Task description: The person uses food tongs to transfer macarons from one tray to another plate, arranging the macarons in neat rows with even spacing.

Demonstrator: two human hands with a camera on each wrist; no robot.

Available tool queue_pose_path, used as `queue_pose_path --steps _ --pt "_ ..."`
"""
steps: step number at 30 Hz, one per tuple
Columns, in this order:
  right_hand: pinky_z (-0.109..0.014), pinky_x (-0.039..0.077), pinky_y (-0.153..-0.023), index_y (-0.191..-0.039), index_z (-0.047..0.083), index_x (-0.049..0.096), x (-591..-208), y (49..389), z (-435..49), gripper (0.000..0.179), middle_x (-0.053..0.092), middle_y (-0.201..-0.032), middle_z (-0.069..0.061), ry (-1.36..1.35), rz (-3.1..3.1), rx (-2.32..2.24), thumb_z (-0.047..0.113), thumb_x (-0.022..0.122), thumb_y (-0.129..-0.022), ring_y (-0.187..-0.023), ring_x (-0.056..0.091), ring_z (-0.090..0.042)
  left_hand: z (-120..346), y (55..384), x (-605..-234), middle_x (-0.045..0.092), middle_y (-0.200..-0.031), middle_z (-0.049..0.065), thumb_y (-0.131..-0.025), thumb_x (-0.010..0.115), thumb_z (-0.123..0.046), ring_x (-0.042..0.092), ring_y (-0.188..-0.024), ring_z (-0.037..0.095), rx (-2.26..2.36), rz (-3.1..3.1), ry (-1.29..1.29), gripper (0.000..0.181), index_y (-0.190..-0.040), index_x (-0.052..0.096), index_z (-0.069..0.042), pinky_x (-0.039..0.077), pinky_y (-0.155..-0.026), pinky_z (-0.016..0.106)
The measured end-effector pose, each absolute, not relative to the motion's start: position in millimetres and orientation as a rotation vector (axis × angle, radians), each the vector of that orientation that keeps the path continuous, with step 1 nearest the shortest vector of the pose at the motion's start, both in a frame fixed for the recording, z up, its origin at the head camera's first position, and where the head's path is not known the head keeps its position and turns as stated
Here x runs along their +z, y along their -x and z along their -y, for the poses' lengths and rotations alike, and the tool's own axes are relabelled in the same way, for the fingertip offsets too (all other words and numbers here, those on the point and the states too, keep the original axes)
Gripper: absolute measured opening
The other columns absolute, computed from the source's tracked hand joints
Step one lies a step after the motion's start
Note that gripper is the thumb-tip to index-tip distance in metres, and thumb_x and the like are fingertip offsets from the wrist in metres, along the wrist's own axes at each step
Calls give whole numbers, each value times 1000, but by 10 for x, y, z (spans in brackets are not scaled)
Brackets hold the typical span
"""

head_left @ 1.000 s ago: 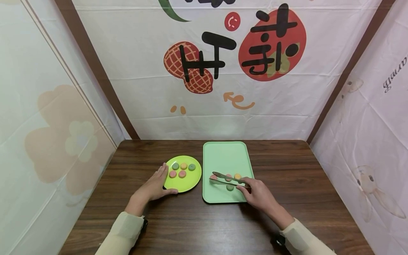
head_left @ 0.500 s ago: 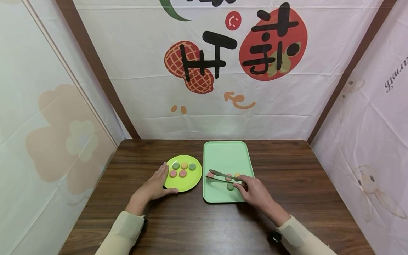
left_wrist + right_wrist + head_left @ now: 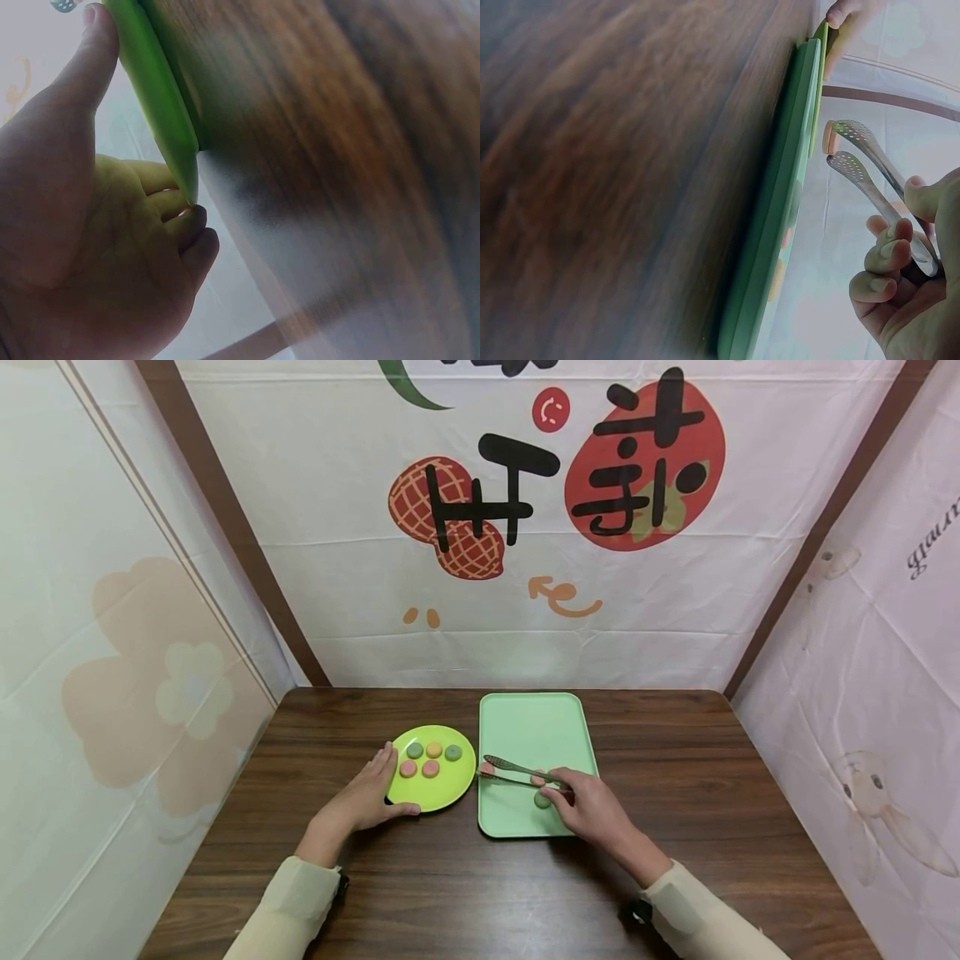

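Observation:
My left hand (image 3: 361,790) holds the rim of a round yellow-green plate (image 3: 442,792), thumb at its near edge and fingers along its left side. Several pink, green and yellow macarons (image 3: 430,768) lie on that plate. My right hand (image 3: 594,807) grips perforated metal tongs (image 3: 517,767). Between the tong tips is a pink macaron (image 3: 829,138), raised above the tray, near the tray's left edge in the head view. Below the tongs, a pink macaron (image 3: 537,778) and a green macaron (image 3: 542,801) lie on the light green tray (image 3: 528,722), partly hidden by tongs and hand.
The tray stands just right of the plate on a dark wooden table (image 3: 420,893). Printed cloth walls (image 3: 480,652) close off the back and both sides. The tray's far half is bare.
My right hand has moved left with the tongs, carrying the pink macaron to the tray's left edge. The left hand and the plate have stayed in place.

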State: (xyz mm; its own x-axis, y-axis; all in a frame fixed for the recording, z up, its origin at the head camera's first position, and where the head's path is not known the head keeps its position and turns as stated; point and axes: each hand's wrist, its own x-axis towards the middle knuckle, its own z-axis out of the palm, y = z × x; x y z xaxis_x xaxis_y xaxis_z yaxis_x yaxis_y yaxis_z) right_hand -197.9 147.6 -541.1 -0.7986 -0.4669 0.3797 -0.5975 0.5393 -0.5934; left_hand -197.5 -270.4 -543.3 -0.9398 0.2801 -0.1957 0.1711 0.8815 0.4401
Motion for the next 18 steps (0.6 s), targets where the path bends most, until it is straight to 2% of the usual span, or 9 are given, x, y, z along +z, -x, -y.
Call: queue_pose_path --steps 3,7,10,15,18 --pt "-22 43 -53 -117 6 78 -5408 1992 -1452 22 74 -90 2 -906 2605 1104 23 74 -104 -60 45 2 2714 1979 -5442 2 -176 30 -91 75 -69 8 -163 47 614 -2800 -344 129 -167 9 12 20 -130 62" --pt "-22 39 -52 -113 7 78 -5399 2019 -1403 19 64 -78 11 -899 2616 1089 23 75 -104 -57 41 3 2722 1976 -5444 2 -176 30 -91 75 -69 9 -163 47 617 -2801 -338 129 -167 9 12 20 -130 62" --pt "-22 37 -51 -112 8 78 -5381 2032 -1368 16 59 -72 12 -897 2624 1084 22 75 -104 -55 39 2 2720 1977 -5445 2 -176 30 -91 75 -70 8 -163 47 615 -2802 -336 129 -167 9 12 20 -130 62" --pt "-23 44 -55 -115 7 77 -5386 2047 -1337 18 74 -85 2 -915 2623 1109 23 72 -106 -59 47 2 2716 1980 -5446 3 -176 30 -91 74 -70 8 -164 46 613 -2803 -336 129 -167 10 11 20 -130 61" --pt "-24 45 -56 -116 5 76 -5388 2060 -1316 21 76 -86 0 -925 2626 1108 23 72 -106 -60 49 1 2716 1980 -5444 2 -177 29 -91 74 -71 8 -164 46 612 -2803 -329 130 -167 9 11 19 -130 61"
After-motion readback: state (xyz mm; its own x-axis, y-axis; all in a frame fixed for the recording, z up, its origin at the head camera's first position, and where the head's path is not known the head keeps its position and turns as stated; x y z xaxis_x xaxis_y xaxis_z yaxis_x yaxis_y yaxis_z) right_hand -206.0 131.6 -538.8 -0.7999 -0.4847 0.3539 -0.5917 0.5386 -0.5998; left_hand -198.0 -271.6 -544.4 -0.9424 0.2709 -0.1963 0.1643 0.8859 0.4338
